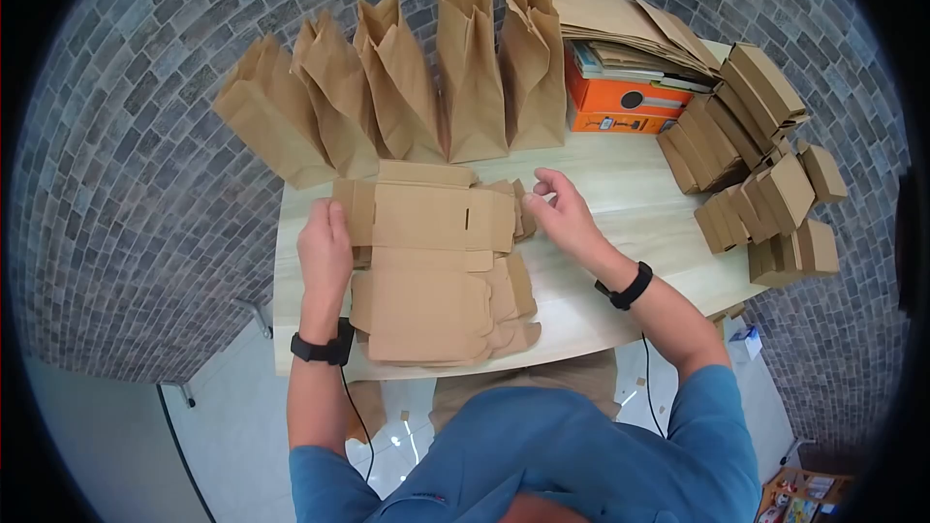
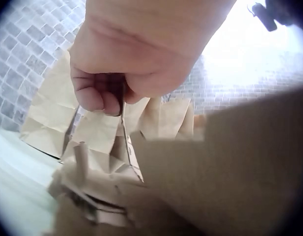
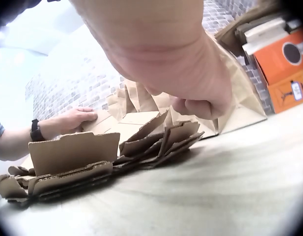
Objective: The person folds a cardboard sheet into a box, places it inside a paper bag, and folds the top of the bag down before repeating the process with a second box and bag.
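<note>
A flat, creased cardboard blank (image 1: 421,218) with a narrow slot lies on top of a pile of similar blanks (image 1: 518,281) near the table's front edge. On its left side, my left hand (image 1: 325,250) pinches a flap; the left wrist view shows the hand (image 2: 141,49) with fingers curled against a thin cardboard edge. Just off the pile's upper right side is my right hand (image 1: 565,218), raised, thumb and fingers apart and loosely bent, holding nothing. Below that hand (image 3: 176,64), the right wrist view shows layered flaps (image 3: 75,152), some standing up.
Several upright brown paper bags (image 1: 472,77) line the back of the table (image 1: 620,169). An orange box (image 1: 620,102) under flat brown sheets (image 1: 630,24) stands at the back right. Folded cardboard boxes (image 1: 775,194) are stacked along the right. Dark cables (image 1: 358,416) hang below the wrists.
</note>
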`<state>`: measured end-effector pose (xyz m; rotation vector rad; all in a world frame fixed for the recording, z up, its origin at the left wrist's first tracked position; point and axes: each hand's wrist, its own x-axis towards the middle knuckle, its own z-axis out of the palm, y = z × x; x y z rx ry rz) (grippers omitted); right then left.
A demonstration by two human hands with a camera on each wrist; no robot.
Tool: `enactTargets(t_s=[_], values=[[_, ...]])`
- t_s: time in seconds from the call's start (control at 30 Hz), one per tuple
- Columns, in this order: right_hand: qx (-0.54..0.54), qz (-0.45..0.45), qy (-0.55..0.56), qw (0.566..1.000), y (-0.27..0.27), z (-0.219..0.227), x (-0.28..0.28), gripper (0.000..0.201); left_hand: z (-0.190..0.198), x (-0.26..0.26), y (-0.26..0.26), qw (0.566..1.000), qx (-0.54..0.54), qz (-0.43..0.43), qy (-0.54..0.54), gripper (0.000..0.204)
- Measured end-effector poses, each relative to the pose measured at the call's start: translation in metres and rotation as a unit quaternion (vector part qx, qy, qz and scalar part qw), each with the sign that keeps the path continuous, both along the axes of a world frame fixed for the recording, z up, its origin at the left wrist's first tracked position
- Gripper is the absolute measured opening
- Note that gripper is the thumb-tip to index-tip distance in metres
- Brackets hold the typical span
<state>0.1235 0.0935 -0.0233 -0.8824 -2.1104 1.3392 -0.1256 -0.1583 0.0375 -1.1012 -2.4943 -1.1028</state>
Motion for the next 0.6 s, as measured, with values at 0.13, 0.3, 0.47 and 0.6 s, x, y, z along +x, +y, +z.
enactTargets(t_s=[0.13, 0.3, 0.47, 0.6], values=[[0.113, 0.031, -0.019, 0.993, -0.015, 0.035, -0.005, 0.069, 0.001, 0.008, 0.003, 0.996, 0.072, -0.008, -0.06, 0.029], [0.014, 0.077, -0.04, 0.996, -0.001, 0.025, -0.025, 0.054, -0.014, 0.002, 0.008, 0.984, 0.142, -0.05, -0.098, 0.028], [-0.02, 0.09, 0.018, 0.996, -0.006, 0.042, -0.031, 0.033, -0.009, 0.004, 0.012, 0.861, 0.186, -0.191, -0.432, 0.026], [-0.018, 0.13, 0.0, 0.991, -0.004, 0.052, -0.034, 0.026, -0.033, -0.025, 0.026, 0.837, 0.169, -0.247, -0.459, 0.048]])
